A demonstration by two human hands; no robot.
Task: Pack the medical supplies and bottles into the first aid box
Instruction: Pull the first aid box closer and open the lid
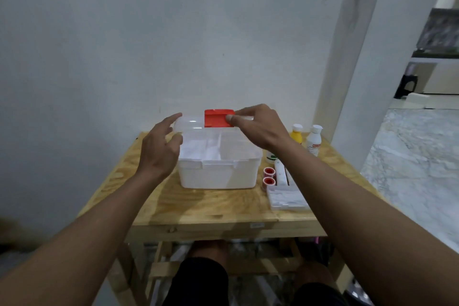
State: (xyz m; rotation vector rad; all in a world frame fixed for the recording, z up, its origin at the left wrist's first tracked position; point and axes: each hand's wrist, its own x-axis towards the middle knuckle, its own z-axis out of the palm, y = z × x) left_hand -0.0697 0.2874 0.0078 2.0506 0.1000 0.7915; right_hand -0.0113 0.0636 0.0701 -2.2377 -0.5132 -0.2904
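Head view: box (218, 174) sits mid table (198, 206), clear lid (191, 124) on top. R hand (258, 126) pinches red handle (216, 119) w/ thumb and fingertips. L hand (159, 146) by lid's left end, fingers loosely spread; contact unclear. Right of box: bottles (314, 140), tape rolls (269, 176), gauze pack (288, 200).

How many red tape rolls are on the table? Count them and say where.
2: far tape roll right of the first aid box; near tape roll directly in front of it.
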